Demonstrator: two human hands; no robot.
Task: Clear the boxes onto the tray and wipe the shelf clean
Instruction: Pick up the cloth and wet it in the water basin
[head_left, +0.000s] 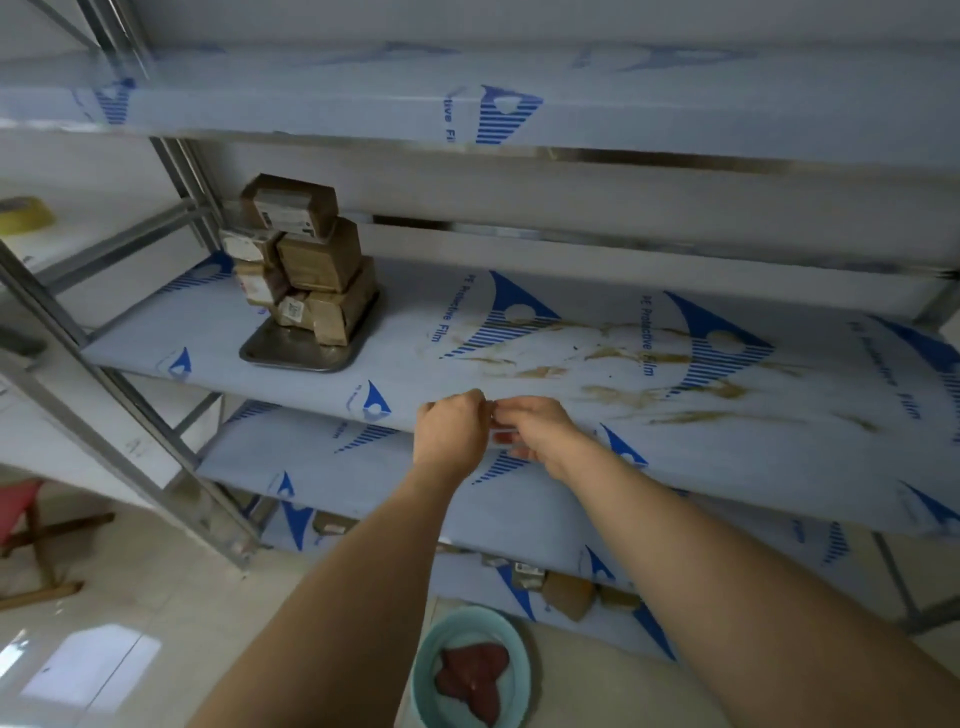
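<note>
Several brown cardboard boxes (311, 260) are stacked on a metal tray (275, 353) at the left of the middle shelf (519, 374). Brown smears (623, 395) streak the shelf's film-covered surface on the right. My left hand (452, 436) and my right hand (540, 434) meet at the shelf's front edge. Their fingers are pinched together on a small white and red item (501, 435); most of it is hidden and I cannot tell what it is.
A teal basin (431, 654) holding a dark red cloth (470, 675) stands on the floor below. More brown boxes (566, 592) lie on the bottom shelf. A steel upright (130, 415) frames the left side. A red stool (21, 514) is at the far left.
</note>
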